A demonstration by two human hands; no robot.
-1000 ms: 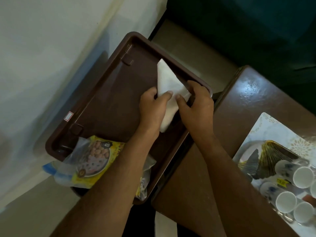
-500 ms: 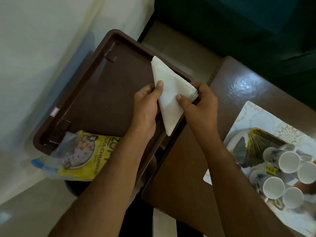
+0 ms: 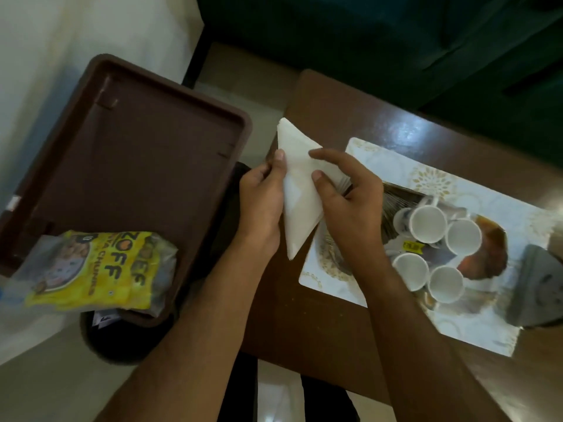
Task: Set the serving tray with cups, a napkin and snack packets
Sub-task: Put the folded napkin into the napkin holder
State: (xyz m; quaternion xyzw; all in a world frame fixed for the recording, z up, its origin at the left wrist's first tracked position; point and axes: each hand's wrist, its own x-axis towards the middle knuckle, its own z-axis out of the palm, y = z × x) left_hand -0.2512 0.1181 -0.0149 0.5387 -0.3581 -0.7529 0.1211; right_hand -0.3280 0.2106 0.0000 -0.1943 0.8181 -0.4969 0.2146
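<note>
A white napkin folded into a triangle is held in the air between both hands, over the gap between the tray and the table. My left hand pinches its left edge with thumb on top. My right hand grips its right side. The brown plastic serving tray sits to the left with a yellow snack packet lying over its near corner. Several white cups stand clustered on a patterned mat on the table at right.
The brown wooden table carries a white and gold patterned mat and a grey object at the right edge. A dark round stool shows under the tray. A dark green sofa lies beyond.
Both hands lifted the napkin out of the tray and carried it right, over the table's edge. The view has swung right, showing more of the cups.
</note>
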